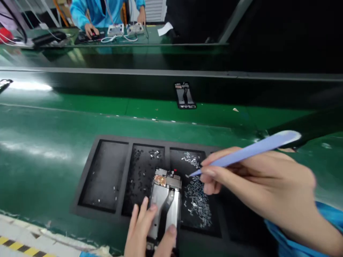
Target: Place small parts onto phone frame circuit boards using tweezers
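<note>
My left hand [144, 228] holds an opened smartphone [174, 207] over the front of a black compartment tray [124, 178], thumb and fingers on its lower part. The phone's metal inner frame, dark flex cable and copper-coloured patch face up. Between the thumb and fingers of my right hand [249, 182] are pale blue-violet tweezers [249, 150]. Their tip points left, close to the phone's upper right corner, with a tiny piece [187, 175] at it. Small shiny parts [198, 203] lie scattered in the compartment below my right hand. Tiny dark parts [138, 178] fill the one behind the phone.
Another opened phone [184, 95] lies on the green line beyond the tray, and part of one more [4, 84] shows at far left. Across a raised rail [120, 72], a co-worker in blue sleeves [80, 14] handles items on a bench. Striped tape [24, 248] marks the near left.
</note>
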### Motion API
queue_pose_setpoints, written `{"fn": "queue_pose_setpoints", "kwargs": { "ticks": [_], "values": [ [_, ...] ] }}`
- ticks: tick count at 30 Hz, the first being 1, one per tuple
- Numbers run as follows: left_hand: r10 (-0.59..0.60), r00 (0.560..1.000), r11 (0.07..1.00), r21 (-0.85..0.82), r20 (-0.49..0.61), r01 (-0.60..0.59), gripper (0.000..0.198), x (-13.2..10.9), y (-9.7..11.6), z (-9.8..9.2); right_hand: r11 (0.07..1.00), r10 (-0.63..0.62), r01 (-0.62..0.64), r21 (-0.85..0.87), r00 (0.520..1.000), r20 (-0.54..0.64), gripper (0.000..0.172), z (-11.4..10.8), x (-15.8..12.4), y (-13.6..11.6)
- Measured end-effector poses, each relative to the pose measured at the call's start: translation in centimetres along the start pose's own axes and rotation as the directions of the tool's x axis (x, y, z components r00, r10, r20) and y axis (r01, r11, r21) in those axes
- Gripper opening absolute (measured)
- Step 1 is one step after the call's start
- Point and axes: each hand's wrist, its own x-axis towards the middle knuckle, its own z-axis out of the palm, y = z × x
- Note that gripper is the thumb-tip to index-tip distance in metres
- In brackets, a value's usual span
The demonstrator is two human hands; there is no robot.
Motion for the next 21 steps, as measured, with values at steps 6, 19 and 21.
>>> {"fn": "queue_pose_setpoints", "kwargs": {
  "ticks": [6, 19, 21],
  "values": [
    [0.235, 0.968, 0.972, -0.045, 0.085, -0.232, 0.06, 1.5, -2.1, -1.8, 0.997, 0.051, -0.052, 0.051, 0.998, 0.026, 0.041, 5.4, 1.8, 1.5],
    [0.69, 0.675, 0.722, -0.185, 0.261, -0.666, 0.069, 9.0, -7.9, -3.3, 0.95, -0.198, 0.167, -0.262, 0.976, -0.094, 0.046, 6.9, 1.8, 3.5],
    [0.683, 0.677, 0.728, -0.177, 0.274, -0.663, 0.066, 9.2, -7.9, -3.4, 0.951, -0.199, 0.166, -0.261, 0.974, -0.104, 0.041, 6.7, 1.7, 3.6]
  ]
}}
